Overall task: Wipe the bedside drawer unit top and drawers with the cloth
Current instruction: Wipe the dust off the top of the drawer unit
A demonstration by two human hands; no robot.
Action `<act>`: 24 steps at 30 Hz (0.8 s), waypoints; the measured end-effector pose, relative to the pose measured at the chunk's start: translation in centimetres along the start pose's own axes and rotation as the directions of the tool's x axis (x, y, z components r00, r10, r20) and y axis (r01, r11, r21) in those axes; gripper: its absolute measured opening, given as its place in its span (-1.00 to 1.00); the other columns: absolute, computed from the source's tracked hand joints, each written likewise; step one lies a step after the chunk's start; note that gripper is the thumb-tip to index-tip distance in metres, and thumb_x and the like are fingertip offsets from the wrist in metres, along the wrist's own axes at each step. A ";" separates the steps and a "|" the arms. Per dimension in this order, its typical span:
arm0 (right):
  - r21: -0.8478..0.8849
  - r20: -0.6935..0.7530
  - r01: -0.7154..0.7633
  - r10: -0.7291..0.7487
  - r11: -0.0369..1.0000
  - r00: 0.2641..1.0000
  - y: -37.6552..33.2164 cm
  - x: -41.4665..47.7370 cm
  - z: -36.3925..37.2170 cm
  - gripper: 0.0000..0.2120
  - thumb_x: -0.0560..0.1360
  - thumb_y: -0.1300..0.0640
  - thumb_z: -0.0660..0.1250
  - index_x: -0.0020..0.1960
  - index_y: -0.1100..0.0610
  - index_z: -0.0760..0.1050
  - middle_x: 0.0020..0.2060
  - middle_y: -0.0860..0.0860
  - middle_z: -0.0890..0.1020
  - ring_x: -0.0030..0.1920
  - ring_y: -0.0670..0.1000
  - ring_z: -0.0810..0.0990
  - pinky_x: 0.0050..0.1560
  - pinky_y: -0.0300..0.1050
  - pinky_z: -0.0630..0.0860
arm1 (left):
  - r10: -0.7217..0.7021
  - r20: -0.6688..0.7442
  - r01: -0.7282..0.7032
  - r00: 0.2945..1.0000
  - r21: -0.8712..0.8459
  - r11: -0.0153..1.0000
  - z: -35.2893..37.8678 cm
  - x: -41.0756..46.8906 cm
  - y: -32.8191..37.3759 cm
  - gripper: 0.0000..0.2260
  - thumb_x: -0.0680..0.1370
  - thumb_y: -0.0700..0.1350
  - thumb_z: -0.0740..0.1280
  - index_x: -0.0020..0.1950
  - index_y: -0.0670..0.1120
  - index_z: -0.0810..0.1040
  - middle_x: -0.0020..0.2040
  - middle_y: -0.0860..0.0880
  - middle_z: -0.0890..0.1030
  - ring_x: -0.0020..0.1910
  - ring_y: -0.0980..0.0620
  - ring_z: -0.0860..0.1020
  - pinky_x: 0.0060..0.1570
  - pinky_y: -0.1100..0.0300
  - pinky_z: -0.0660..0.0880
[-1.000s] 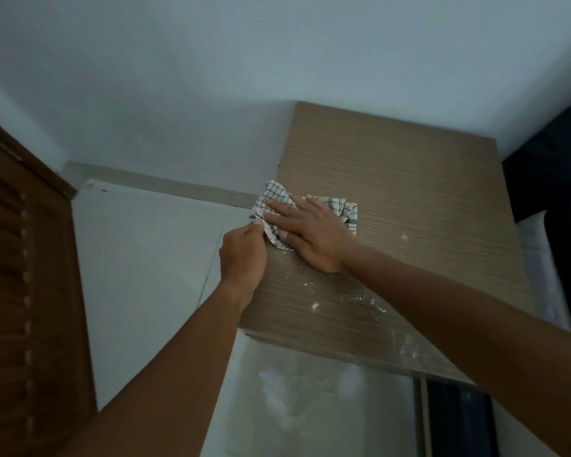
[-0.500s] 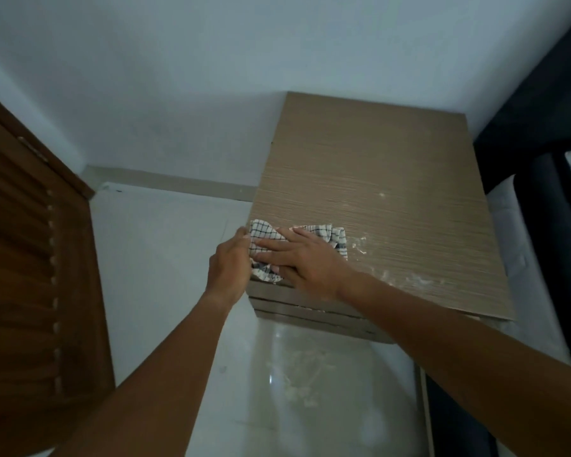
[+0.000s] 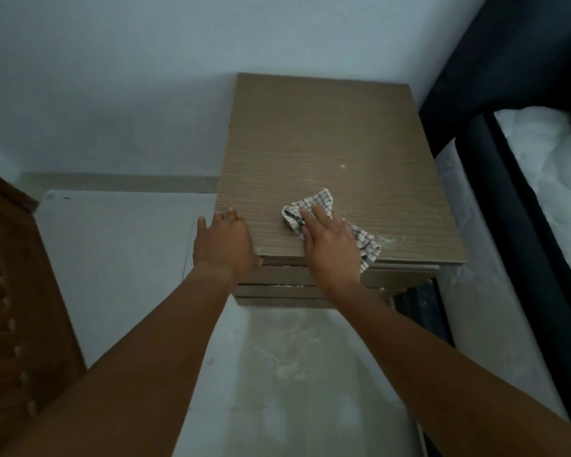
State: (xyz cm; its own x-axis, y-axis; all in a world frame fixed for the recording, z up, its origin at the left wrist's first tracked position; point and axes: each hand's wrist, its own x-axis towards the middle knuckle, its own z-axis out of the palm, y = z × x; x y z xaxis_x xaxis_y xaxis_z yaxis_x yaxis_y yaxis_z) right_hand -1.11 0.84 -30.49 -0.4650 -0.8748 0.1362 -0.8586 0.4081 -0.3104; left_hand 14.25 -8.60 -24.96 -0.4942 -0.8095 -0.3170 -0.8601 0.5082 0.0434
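- Pale blue-white wall [image 3: 119,94] across the upper field, plain and unmarked, evenly and dimly lit.
- Grey skirting strip [image 3: 122,183] along the wall's foot, meeting the floor.
- Glossy light floor [image 3: 119,275] of large tiles, with a thin joint line near the middle; scattered whitish dust [image 3: 287,361] on the tile in the lower centre.
- Brown wooden louvred door [image 3: 17,324] at the left edge, slats horizontal.
- Dark headboard [image 3: 508,61] at upper right, against the wall.
- Bed [image 3: 475,291] along the right edge: dark frame, white mattress side, rumpled white bedding [image 3: 557,179] on top.
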 end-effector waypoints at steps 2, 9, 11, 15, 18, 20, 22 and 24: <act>0.028 -0.063 -0.093 0.094 0.995 0.994 1.2 -1.3 -1.1 -0.64 0.59 0.22 0.26 0.37 0.07 0.49 0.38 0.05 0.52 0.28 0.22 0.54 0.27 0.13 0.50 | -0.020 0.029 0.019 0.999 0.022 1.000 -0.8 0.1 0.5 -0.47 0.47 0.05 0.44 0.36 -0.15 0.45 0.40 -0.14 0.43 0.40 -0.15 0.36 0.49 -0.16 0.12; 0.229 -0.189 0.016 0.028 0.973 0.982 0.0 -3.0 -2.9 -0.61 0.55 0.34 0.27 0.33 0.10 0.55 0.30 0.09 0.59 0.27 0.07 0.59 0.25 -0.03 0.55 | 0.040 0.026 -0.039 0.999 -0.037 0.999 -2.9 0.4 -0.1 -0.83 0.51 -0.23 0.32 0.06 -0.06 0.62 -0.03 -0.09 0.62 -0.02 -0.14 0.56 0.06 0.04 0.44; 0.243 -0.144 0.095 -0.061 0.965 0.988 -3.5 -1.9 -1.6 -0.58 0.53 0.34 0.27 0.34 0.08 0.53 0.31 0.07 0.58 0.25 0.11 0.59 0.20 -0.01 0.57 | 0.099 -0.021 -0.100 0.995 -0.058 0.993 -2.4 0.8 -1.8 -0.86 0.49 -0.16 0.35 0.01 0.01 0.62 -0.11 -0.06 0.62 -0.10 -0.14 0.57 -0.01 0.06 0.44; 0.094 -0.027 0.229 -0.227 0.969 0.973 -8.9 -1.2 2.5 -0.66 0.51 0.22 0.31 0.29 0.16 0.52 0.26 0.09 0.58 0.22 0.20 0.52 0.22 0.15 0.49 | 0.117 -0.138 -0.145 0.984 -0.214 0.966 -0.9 0.3 -3.8 -0.60 0.45 -0.03 0.48 0.28 0.08 0.58 0.10 -0.06 0.68 0.06 -0.18 0.62 0.04 0.06 0.52; -0.001 -0.070 0.213 -0.213 0.977 0.975 -8.3 -2.0 3.8 -0.62 0.63 0.03 0.15 0.41 0.08 0.44 0.39 0.01 0.50 0.40 0.18 0.41 0.41 0.18 0.30 | 0.128 -0.155 -0.164 0.980 -0.248 0.955 -0.4 0.3 -4.3 -0.49 0.42 0.01 0.52 0.36 0.10 0.54 0.16 -0.06 0.67 0.08 -0.16 0.64 0.05 0.07 0.53; -0.030 -0.097 0.180 -0.183 0.983 0.978 -7.2 -2.0 3.3 -0.60 0.66 -0.06 0.09 0.44 0.01 0.42 0.41 -0.03 0.48 0.44 0.16 0.39 0.45 0.17 0.28 | 0.124 -0.145 -0.156 0.982 -0.235 0.960 -0.6 0.5 -4.2 -0.51 0.40 0.02 0.54 0.32 0.06 0.58 0.15 -0.06 0.67 0.10 -0.16 0.63 0.04 0.08 0.52; -0.040 -0.084 0.101 -0.104 0.994 0.991 -5.9 -1.4 2.6 -0.58 0.67 -0.08 0.04 0.46 -0.03 0.39 0.43 -0.04 0.46 0.46 0.15 0.38 0.48 0.14 0.24 | 0.116 -0.112 -0.137 0.987 -0.198 0.971 -0.9 0.5 -3.9 -0.50 0.36 -0.02 0.57 0.28 0.01 0.61 0.23 -0.06 0.63 0.16 -0.14 0.59 0.10 0.08 0.50; -0.045 -0.098 0.000 -0.004 0.999 0.995 -4.1 -0.9 1.7 -0.58 0.66 -0.07 0.03 0.45 -0.03 0.40 0.44 -0.04 0.45 0.45 0.17 0.39 0.47 0.14 0.25 | 0.097 -0.060 -0.104 0.993 -0.123 0.987 -1.1 0.7 -3.4 -0.48 0.34 -0.06 0.59 0.28 -0.04 0.61 0.28 -0.07 0.59 0.20 -0.14 0.56 0.14 0.07 0.48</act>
State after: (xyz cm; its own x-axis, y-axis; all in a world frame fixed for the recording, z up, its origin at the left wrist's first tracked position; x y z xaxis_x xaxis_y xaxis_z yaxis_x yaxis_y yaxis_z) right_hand 3.17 -0.50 -30.94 -0.4803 -0.8467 0.2290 -0.8673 0.4194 -0.2682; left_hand 16.71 -11.21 -24.26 -0.5822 -0.7723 -0.2542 -0.8130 0.5495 0.1926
